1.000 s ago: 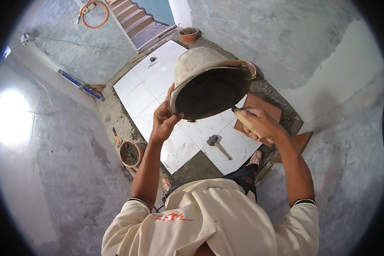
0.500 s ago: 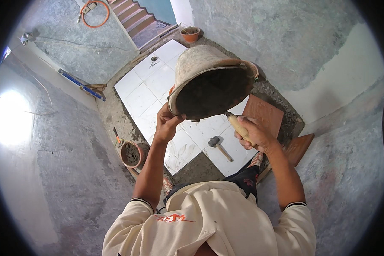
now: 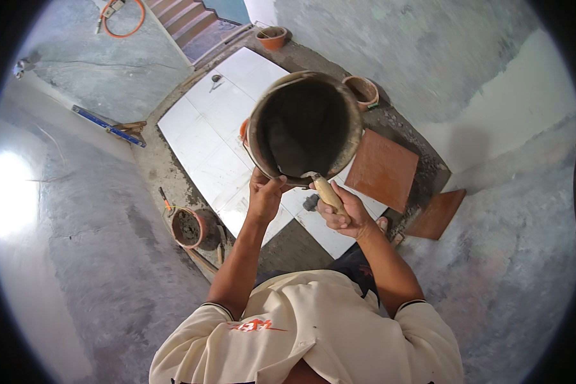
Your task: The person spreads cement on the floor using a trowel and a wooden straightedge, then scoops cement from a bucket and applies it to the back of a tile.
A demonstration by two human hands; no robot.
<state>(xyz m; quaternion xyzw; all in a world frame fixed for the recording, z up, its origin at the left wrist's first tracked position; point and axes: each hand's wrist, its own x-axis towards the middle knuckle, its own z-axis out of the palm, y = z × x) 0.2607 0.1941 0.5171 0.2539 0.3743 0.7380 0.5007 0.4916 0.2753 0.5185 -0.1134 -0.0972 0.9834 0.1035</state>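
Observation:
A large mortar-stained bucket (image 3: 354, 125) is held up in front of me, its dark mouth tilted toward me. My left hand (image 3: 265, 197) grips the near left part of its rim, thumb over the edge. The wooden handle of a trowel (image 3: 329, 195) is wrapped in my right hand (image 3: 347, 214). The trowel's metal neck goes over the near rim, and its blade is inside the bucket, hard to make out in shadow. Below, a mallet (image 3: 311, 202) with a dark head lies on the white floor tiles (image 3: 201, 137), partly hidden by my right hand.
A reddish-brown tile (image 3: 384, 169) lies right of the white tiles; another brown tile (image 3: 436, 214) is by the right wall. Orange buckets stand at left (image 3: 211, 233), far end (image 3: 272, 41) and right (image 3: 372, 102). A blue spirit level (image 3: 99, 123) rests by the left wall. Stairs (image 3: 182, 22) rise beyond.
The bucket has tipped further toward me, showing more of its inside. My right hand has moved left, bringing the trowel over the rim into the bucket. My left hand has shifted slightly right.

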